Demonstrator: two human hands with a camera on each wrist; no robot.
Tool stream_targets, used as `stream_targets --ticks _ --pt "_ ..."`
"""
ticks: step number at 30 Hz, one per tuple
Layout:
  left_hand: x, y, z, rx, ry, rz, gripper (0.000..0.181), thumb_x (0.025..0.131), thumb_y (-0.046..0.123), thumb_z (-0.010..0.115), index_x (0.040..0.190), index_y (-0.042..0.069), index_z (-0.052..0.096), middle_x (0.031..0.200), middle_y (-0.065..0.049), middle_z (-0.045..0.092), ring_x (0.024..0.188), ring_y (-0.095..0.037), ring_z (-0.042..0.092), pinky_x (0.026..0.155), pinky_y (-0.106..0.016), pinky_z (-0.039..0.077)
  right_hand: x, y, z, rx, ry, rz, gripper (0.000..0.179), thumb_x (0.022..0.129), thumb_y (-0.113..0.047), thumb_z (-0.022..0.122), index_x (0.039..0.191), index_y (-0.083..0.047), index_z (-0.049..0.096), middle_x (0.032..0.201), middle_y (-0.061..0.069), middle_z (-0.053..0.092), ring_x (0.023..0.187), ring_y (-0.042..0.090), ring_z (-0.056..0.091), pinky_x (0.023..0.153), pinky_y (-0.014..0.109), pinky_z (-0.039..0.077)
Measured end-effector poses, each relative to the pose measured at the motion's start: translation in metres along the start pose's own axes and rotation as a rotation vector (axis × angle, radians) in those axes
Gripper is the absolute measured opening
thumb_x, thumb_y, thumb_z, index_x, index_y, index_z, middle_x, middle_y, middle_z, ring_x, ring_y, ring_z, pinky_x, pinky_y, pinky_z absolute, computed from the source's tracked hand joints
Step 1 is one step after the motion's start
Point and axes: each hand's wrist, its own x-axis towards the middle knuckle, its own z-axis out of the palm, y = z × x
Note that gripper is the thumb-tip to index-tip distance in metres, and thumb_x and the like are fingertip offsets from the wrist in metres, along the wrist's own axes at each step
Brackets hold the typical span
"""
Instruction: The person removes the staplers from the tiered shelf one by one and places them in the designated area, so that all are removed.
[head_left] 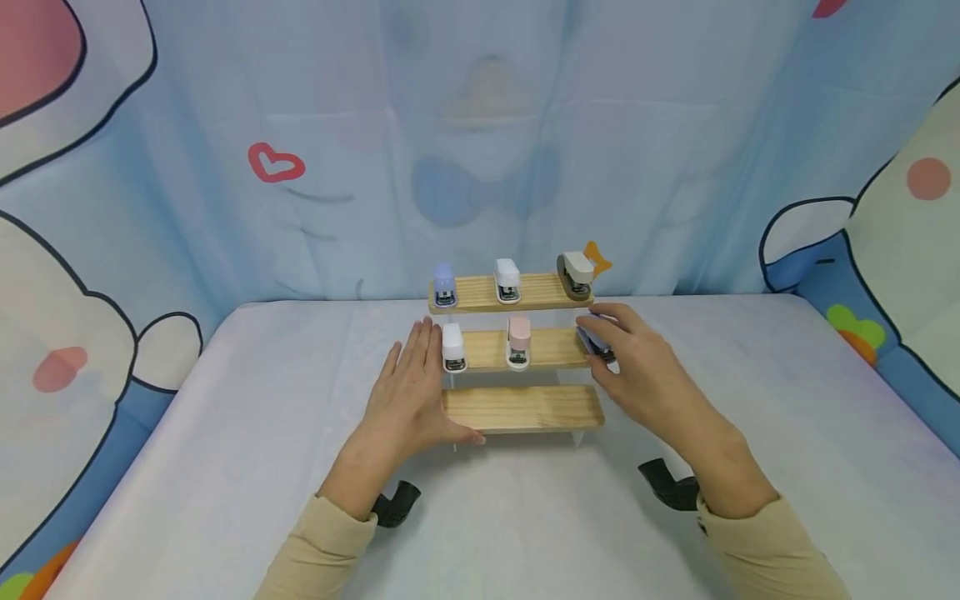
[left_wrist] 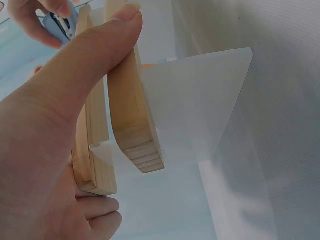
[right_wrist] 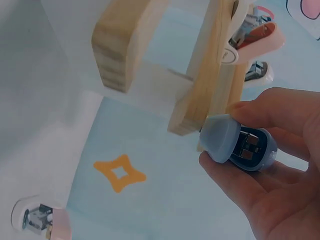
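A three-tier wooden display rack (head_left: 525,408) stands on the table. My right hand (head_left: 637,358) pinches a blue-grey mini stapler (right_wrist: 225,140) between thumb and fingers, at the right end of the middle board. On that board are also a white stapler (head_left: 453,348) at the left and a pink stapler (head_left: 518,342) in the centre. My left hand (head_left: 412,392) lies along the rack's left side, fingers straight in the head view. Its thumb (left_wrist: 95,55) rests on the front edge of the lowest board (left_wrist: 132,105).
The top board (head_left: 536,292) bears a lavender stapler (head_left: 444,285), a white stapler (head_left: 507,280) and a grey-and-white stapler (head_left: 576,275). Translucent panels (left_wrist: 195,95) support the boards. Another pinkish stapler (right_wrist: 42,220) appears at the right wrist view's lower left. A patterned curtain (head_left: 360,167) hangs behind.
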Motion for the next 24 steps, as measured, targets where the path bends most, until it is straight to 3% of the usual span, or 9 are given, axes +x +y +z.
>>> stream_targets --ticks 11,24 --pt "0.0 0.0 0.001 0.002 0.011 0.009 0.15 0.053 0.074 0.084 0.157 -0.003 0.009 0.166 -0.019 0.009 0.156 -0.03 0.009 0.126 -0.048 0.014 -0.008 0.015 -0.015 -0.018 0.046 0.025 0.048 0.081 0.009 0.071 0.128 0.004 0.061 0.133 0.024 0.054 0.103 0.04 0.064 0.075 0.051 0.059" --pt "0.0 -0.001 0.0 -0.006 0.001 0.0 0.151 0.053 0.074 0.083 0.158 -0.002 0.006 0.167 -0.017 0.006 0.156 -0.029 0.008 0.126 -0.048 0.013 -0.01 0.037 -0.024 -0.011 0.02 0.159 0.049 0.083 0.007 0.069 0.131 0.006 0.058 0.136 0.028 0.049 0.104 0.044 0.061 0.076 0.057 0.058"
